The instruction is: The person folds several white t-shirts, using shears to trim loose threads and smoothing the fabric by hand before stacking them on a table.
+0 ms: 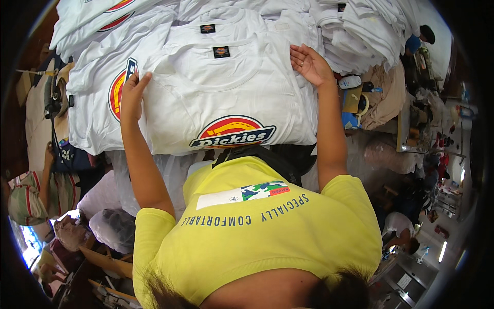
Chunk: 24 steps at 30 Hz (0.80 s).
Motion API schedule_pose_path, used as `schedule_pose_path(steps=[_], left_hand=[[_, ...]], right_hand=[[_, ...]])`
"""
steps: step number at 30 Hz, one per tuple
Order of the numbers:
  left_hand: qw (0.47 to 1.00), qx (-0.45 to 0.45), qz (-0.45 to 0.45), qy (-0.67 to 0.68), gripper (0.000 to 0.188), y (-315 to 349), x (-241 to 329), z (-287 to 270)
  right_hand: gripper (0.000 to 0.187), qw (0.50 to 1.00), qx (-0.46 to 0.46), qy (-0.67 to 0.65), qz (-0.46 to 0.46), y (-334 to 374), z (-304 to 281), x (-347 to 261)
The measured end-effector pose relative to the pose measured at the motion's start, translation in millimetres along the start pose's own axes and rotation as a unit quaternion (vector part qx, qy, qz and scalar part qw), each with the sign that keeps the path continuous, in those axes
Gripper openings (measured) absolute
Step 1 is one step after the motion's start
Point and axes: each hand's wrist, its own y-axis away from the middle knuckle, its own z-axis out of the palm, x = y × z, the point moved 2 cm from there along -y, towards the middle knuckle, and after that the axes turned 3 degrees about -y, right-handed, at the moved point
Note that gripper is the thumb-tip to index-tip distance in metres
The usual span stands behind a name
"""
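Observation:
A white T-shirt [221,98] lies spread in front of me, neckline away from me, with a red, yellow and navy printed logo near its close edge. Inside the collar is a small black label [221,52]. At the shirt's left side is my left hand [135,95], thumb apart from the fingers, which partly cover the logo of another white T-shirt [98,98] beneath. My right hand [312,64] rests along the right side, palm turned inward, fingers stretched out. Neither hand visibly grips cloth.
Piles of white shirts [360,31] rise at the back. To the right are a tape roll [363,104] and brown cloth [386,98]. Another person in a striped top [31,198] is at far left; one in a white top [399,225] bends at lower right.

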Motion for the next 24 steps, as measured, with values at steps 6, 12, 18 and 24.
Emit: schedule_pose_path(steps=[6,12,18,24], left_hand=[[0.944,-0.158,-0.191,0.219,0.035,-3,-8,9],[0.905,-0.281,-0.091,0.307,0.046,-51,4,5],[0.893,-0.249,-0.096,0.363,0.066,-115,2,6],[0.837,-0.298,-0.157,0.431,0.073,-139,-42,12]], right_hand=[[0.05,0.984,-0.104,0.088,0.113,-9,16,-10],[0.052,0.977,-0.029,0.185,0.099,-37,46,-1],[0.06,0.999,-0.024,-0.019,0.012,-64,19,-21],[0.069,0.997,-0.005,-0.066,-0.025,-70,-5,-16]])
